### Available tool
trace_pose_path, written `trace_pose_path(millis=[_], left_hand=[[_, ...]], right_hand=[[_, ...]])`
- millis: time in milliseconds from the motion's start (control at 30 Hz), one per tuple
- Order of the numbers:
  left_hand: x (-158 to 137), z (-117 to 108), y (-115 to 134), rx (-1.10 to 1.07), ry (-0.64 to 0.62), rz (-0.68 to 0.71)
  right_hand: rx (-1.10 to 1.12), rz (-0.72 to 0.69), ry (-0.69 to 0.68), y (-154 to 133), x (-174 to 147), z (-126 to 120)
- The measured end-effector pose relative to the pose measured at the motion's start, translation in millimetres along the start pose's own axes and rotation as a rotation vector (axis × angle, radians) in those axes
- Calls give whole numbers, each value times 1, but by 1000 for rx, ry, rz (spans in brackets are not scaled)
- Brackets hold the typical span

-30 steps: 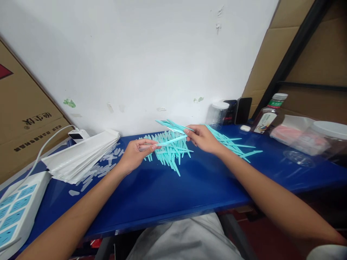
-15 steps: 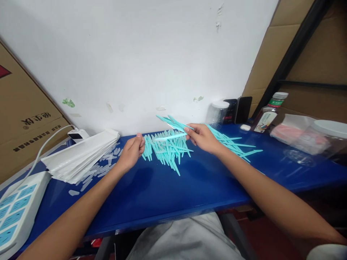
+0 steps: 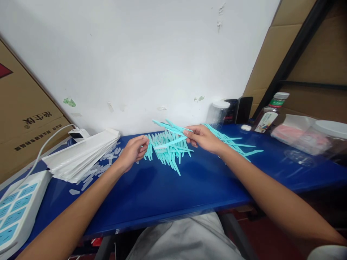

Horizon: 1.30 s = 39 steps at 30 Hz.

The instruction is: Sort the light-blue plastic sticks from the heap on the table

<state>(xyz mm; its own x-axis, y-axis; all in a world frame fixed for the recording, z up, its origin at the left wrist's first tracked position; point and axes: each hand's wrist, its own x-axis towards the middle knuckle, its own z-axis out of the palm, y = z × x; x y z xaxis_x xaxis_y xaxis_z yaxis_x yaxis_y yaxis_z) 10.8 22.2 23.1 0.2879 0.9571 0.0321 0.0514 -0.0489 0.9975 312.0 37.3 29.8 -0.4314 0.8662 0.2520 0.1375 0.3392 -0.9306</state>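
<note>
My right hand [image 3: 200, 137] grips several turquoise eyebrow razors [image 3: 173, 127] near their ends, fanned out to the left above the table. One of them points lower and further left than the others. Beneath them lies a heap of similar razors [image 3: 173, 153], many with pale translucent covers on their upper ends. My left hand [image 3: 135, 150] is at the heap's left edge, its fingers curled in; whatever it may hold is hidden. Loose translucent covers [image 3: 93, 173] are scattered to the left of that hand. More razors [image 3: 233, 142] lie behind my right wrist.
White plastic pouches [image 3: 84, 155] are stacked at left, near a power strip [image 3: 24, 206] and a charger [image 3: 78, 134]. At right stand a clear jar [image 3: 218, 113], phones [image 3: 244, 110], a bottle [image 3: 268, 113] and a lidded tub [image 3: 329, 135]. A wall backs the blue table [image 3: 162, 202].
My left hand has turned, showing more of its curled fingers, and shifted slightly right. The razors in my right hand have tilted and spread, the lowest one dipping further.
</note>
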Motion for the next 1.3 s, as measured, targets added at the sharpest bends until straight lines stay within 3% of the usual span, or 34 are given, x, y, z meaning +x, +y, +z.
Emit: trace_pose_path(millis=[300,667,867,933,1033,1167,1300], left_hand=[[1,-7,-6,246,132,112],[6,-6,-10,186,151,108],[3,-7,-8,485,212,226],[2,-6,-9,728,175,305],[1,-3,-14,996,21,362],[3,-1,-23,1091,-127,328],[6,-9,-22,1091,-116,342]], right_hand=[[78,35,-111,-4,-1,-1],[48,34,-109,-7,-2,-1],[48,42,-121,-8,-2,-1],[41,44,-128,-7,-2,-1],[27,44,-130,-6,-1,-1],[15,39,-132,-4,0,-2],[6,41,-128,-5,-1,-2]])
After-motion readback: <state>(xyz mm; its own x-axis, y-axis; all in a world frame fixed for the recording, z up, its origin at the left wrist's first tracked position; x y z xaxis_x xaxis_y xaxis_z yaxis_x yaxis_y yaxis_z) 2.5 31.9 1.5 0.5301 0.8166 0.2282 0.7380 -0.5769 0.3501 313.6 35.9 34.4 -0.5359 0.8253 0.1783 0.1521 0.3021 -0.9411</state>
